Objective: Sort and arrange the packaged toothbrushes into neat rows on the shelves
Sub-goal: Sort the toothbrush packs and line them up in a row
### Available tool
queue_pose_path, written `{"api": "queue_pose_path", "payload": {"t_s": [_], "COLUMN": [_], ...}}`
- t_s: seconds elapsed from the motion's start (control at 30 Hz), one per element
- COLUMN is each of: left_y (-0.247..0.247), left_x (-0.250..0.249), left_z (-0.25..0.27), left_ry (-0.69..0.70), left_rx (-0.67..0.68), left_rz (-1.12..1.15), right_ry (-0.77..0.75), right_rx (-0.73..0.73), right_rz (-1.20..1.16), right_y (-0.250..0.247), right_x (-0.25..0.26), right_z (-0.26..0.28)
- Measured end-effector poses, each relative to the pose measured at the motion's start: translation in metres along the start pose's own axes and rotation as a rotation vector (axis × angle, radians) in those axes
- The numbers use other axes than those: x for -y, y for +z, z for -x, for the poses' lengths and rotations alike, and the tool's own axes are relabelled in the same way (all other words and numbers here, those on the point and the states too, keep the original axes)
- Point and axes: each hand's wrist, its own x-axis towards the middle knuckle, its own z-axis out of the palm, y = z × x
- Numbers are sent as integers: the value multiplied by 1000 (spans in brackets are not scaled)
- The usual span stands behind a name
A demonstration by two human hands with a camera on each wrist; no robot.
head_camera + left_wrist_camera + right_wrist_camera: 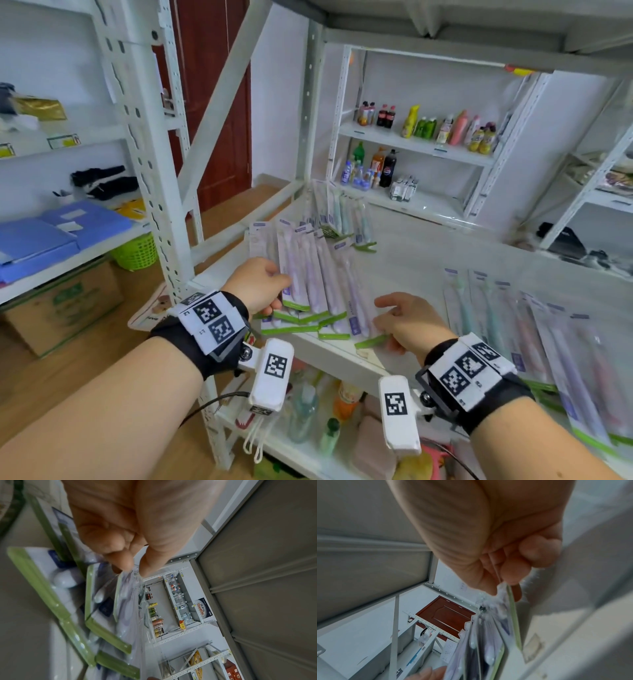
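Observation:
Several purple packaged toothbrushes point(315, 284) with green bottom strips lie fanned on the white shelf point(411, 253). My left hand point(263, 284) pinches the left packs of this fan near their lower ends; the left wrist view shows thumb and fingers point(123, 561) closed on clear plastic packaging point(130, 588). My right hand point(400, 325) pinches the rightmost pack point(359, 308) of the fan at its bottom edge, which the right wrist view shows as a pack point(498, 615) between thumb and fingers point(513, 572). A second row of packs point(534, 342) lies to the right. More packs point(339, 212) sit at the shelf's back.
The shelf's upright post point(161, 205) stands just left of my left hand. Bottles point(308, 407) stand on the shelf below. Another rack holds drink bottles point(428, 126) behind. A cardboard box point(65, 308) and a green basket point(137, 253) sit at the left.

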Motion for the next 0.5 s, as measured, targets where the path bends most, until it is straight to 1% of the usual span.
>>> {"api": "queue_pose_path", "payload": {"t_s": [0.1, 0.17, 0.23, 0.33, 0.5], "left_y": [1, 6, 17, 42, 104], "left_x": [-7, -13, -22, -40, -66], "left_z": [-2, -2, 2, 12, 22], "left_ry": [0, 12, 49, 114, 173], "left_rx": [-44, -43, -26, 31, 203], "left_rz": [64, 84, 95, 98, 34], "right_ry": [2, 2, -4, -7, 27], "right_rx": [33, 41, 18, -59, -198], "right_rz": [25, 39, 36, 4, -20], "right_y": [-2, -7, -16, -37, -87], "right_x": [0, -4, -9, -18, -39], "right_z": [0, 1, 3, 10, 27]}}
